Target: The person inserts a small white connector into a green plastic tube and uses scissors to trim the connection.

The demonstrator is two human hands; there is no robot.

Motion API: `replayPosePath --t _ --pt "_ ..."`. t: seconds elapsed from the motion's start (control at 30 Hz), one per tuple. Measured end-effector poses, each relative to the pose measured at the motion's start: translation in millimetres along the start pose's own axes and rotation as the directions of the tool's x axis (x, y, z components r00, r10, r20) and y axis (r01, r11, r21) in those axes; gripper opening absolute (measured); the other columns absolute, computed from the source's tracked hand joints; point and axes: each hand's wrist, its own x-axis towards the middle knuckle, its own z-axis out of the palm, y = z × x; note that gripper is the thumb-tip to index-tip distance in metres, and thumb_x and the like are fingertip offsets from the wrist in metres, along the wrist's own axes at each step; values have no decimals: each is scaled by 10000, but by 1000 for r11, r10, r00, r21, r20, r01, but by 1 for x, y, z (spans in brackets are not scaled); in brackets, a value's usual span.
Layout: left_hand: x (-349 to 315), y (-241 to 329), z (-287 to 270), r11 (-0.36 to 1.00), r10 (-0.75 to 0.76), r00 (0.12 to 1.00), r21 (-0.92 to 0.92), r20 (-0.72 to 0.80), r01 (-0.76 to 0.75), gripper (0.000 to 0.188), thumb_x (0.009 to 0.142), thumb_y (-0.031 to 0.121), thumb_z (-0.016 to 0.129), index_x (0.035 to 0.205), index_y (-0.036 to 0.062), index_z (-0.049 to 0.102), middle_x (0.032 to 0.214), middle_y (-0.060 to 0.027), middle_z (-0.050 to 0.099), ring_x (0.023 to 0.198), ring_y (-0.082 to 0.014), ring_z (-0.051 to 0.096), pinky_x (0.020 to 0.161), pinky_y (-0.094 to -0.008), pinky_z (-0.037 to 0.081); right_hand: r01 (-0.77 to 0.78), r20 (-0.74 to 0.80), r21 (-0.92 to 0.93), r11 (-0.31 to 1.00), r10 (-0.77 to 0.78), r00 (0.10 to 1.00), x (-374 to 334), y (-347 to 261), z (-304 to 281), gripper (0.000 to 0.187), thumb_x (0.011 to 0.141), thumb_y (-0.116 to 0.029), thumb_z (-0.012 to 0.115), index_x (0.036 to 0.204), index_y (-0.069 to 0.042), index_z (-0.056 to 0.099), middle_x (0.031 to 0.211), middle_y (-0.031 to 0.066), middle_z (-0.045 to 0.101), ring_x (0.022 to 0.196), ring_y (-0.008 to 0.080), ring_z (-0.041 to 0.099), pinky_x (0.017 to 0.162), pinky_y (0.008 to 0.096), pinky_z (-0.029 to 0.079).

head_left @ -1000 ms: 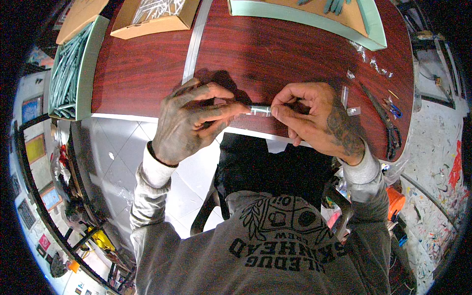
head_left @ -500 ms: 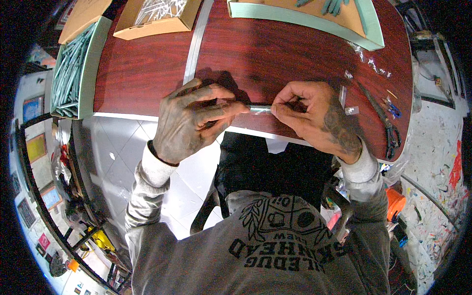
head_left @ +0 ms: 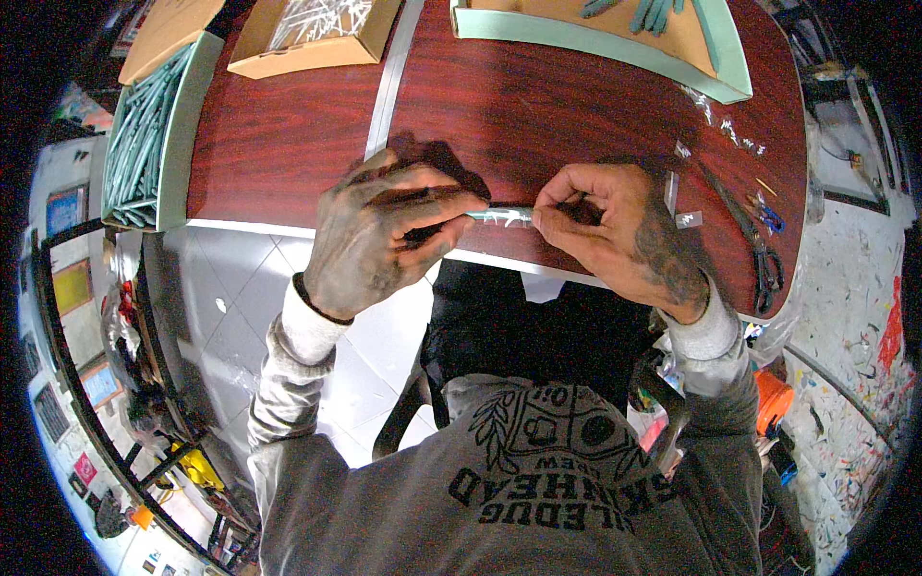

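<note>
Between my two hands, just over the table's near edge, lies a slim green pen-like stick (head_left: pixel 507 215) with a whitish patch or clear film on it. My left hand (head_left: pixel 370 235) pinches its left end between thumb and fingertips. At the right end, the thumb and forefinger of my right hand (head_left: pixel 615 226) are closed on it, the other fingers curled in. Most of the stick's ends are hidden by my fingertips. Similar grey-green sticks (head_left: pixel 144 130) fill a long box at the left.
A cardboard box (head_left: pixel 307 60) of clear thin pieces stands at the back. Right of it sits a green-edged box (head_left: pixel 595 43) with a few green sticks. On the right lie black-handled scissors (head_left: pixel 766 269), small white-marked labels (head_left: pixel 688 220) and clear scraps (head_left: pixel 735 134). The dark red table (head_left: pixel 279 144) has a pale edge.
The stick has tilted or turned slightly, and more of its whitish patch shows. My left thumb has shifted a little left along it. Both hands stay in nearly the same place.
</note>
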Motion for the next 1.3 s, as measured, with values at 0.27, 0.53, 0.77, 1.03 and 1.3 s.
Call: replayPosePath --t 0.27,0.53,0.77,1.03,1.3 --pt "2 1 0 999 12 1000 33 -16 -11 263 744 137 798 1005 152 771 983 -47 735 950 -286 691 838 -416 556 -24 3 25 999 24 1000 0 -3 2 139 890 -127 711 895 9 686 751 50 674 706 77 592 655 276 492" --pt "1 1 2 999 25 999 44 -43 -23 282 735 140 800 1014 156 769 961 -49 729 923 -276 691 810 -408 548 -3 20 20 1000 2 1000 1 1 0 153 911 -151 705 901 -1 682 674 -2 608 618 52 536 571 257 451" --pt "0 0 2 999 19 999 36 -33 -18 281 732 141 797 1012 145 767 988 -58 723 936 -284 682 815 -417 541 -67 38 49 997 65 997 0 -3 -3 162 906 -173 703 904 -12 688 713 19 627 618 82 571 570 270 454" --pt "1 -1 2 999 9 1000 41 -23 -8 294 728 130 792 1020 142 765 992 -57 723 947 -287 680 834 -416 544 -140 49 90 986 136 990 2 -7 -4 176 852 -183 720 893 -13 705 808 92 713 762 184 682 745 330 546" --pt "-5 -3 6 997 29 998 68 -59 -25 330 736 131 782 1062 172 761 992 -50 713 931 -266 674 825 -409 551 -252 63 396 883 248 967 -3 0 -7 135 976 -146 643 940 -16 637 720 -4 551 520 50 494 463 215 383"
